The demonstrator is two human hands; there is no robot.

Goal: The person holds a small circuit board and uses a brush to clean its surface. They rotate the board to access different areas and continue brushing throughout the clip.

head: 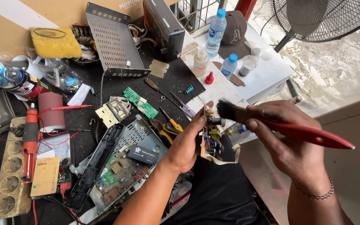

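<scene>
Cluttered with tools and opened electronics, the black-matted desk (176, 79) fills the left side. Past its right edge, the left hand (187, 143) pinches an upright tan circuit board (210, 135) by its edge. The right hand (286, 139) grips a red-handled black-bristled brush (280, 127), bristles touching the board's top.

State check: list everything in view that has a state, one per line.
left hand: gripping the circuit board by its edge
right hand: holding the brush
circuit board: held upright, component side toward the brush
brush: bristles touching the board's top
receiver chassis: cover off, boards exposed
metal cover: removed, lying on the bench
water bottles: capped, upright
soldering iron: lying on the power strip
fan: cannot tell whether running
</scene>
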